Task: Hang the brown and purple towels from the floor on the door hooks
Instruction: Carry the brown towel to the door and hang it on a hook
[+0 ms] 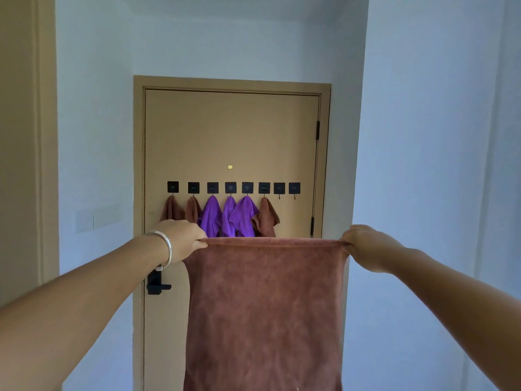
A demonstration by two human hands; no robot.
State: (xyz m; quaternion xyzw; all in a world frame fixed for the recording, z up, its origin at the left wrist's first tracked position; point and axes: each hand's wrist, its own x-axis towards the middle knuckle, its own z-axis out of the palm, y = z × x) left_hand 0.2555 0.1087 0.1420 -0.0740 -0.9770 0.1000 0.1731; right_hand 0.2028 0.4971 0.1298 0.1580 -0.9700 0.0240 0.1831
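Head view: a brown towel (265, 311) is held stretched out flat in front of a tan door (231, 131); its top hem is pulled taut between two hands, and the cloth hangs straight down past the bottom edge of the frame. The left hand (181, 239) pinches the left top corner, fingers curled over the hem; a silver bangle (165, 249) is worn on that wrist. The right hand (363, 244) pinches the right top corner in the same manner; both arms are extended forward.

Behind the towel, a row of eight black square hooks (230, 187) is fixed across the door; the six on the left are occupied, and the two on the right (287, 188) carry nothing. From left to right, two brown towels (180, 208) are hung, then three purple towels (228, 215), then one more brown towel (267, 217); the lower ends of the hung towels are hidden by the held towel's top hem and by the left hand.

A small round brass peephole (230, 167) is set above the hooks; a black door handle (156, 283) is seen at the door's left edge, just below the left wrist; black hinges (317, 130) are mounted on the right edge. Pale blue-white walls (423, 136) flank the door frame; a light switch plate (95, 218) is mounted on the left wall.
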